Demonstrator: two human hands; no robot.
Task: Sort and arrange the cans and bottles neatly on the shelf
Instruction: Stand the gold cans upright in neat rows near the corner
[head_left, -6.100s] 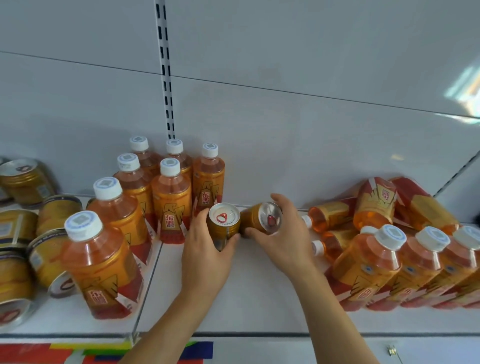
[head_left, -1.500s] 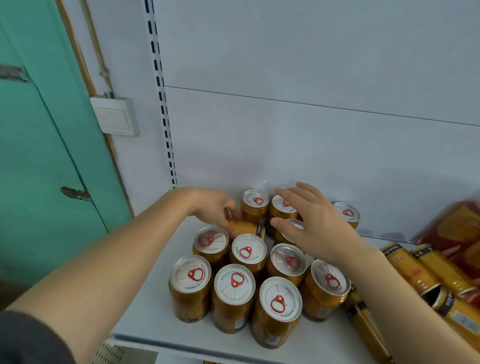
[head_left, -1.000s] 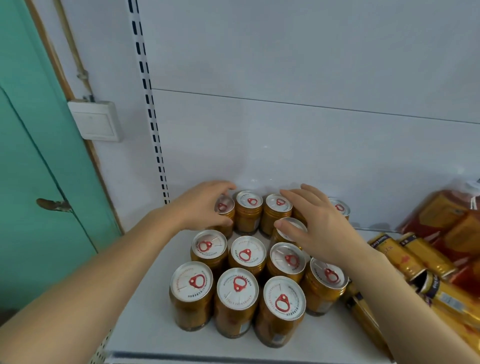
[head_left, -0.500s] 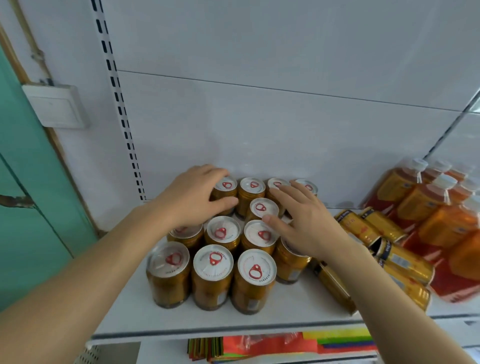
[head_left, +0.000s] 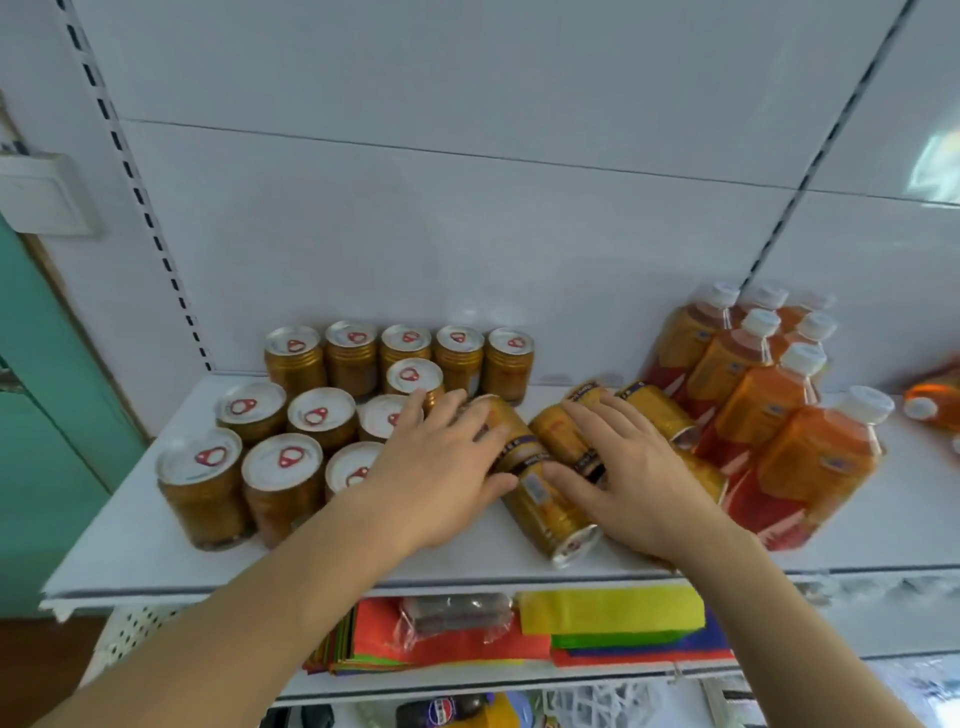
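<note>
Gold cans with red pull tabs (head_left: 313, 415) stand upright in rows on the left of the white shelf (head_left: 156, 551). Several more gold cans lie on their sides mid-shelf, one (head_left: 550, 512) pointing at the front edge. My left hand (head_left: 441, 473) rests with spread fingers on a lying can (head_left: 511, 423). Just to its right, my right hand (head_left: 631, 473) lies flat over other lying cans (head_left: 558, 436). Orange bottles with white caps (head_left: 769, 400) stand grouped at the right.
One bottle (head_left: 935, 400) lies on its side at the far right. The white back panel rises directly behind the rows. A lower shelf holds coloured packets (head_left: 613, 618). A teal door (head_left: 47, 415) stands to the left.
Both hands have left the upright cans and moved right onto the lying cans. The view has swung right and pulled back, bringing the bottles into sight.
</note>
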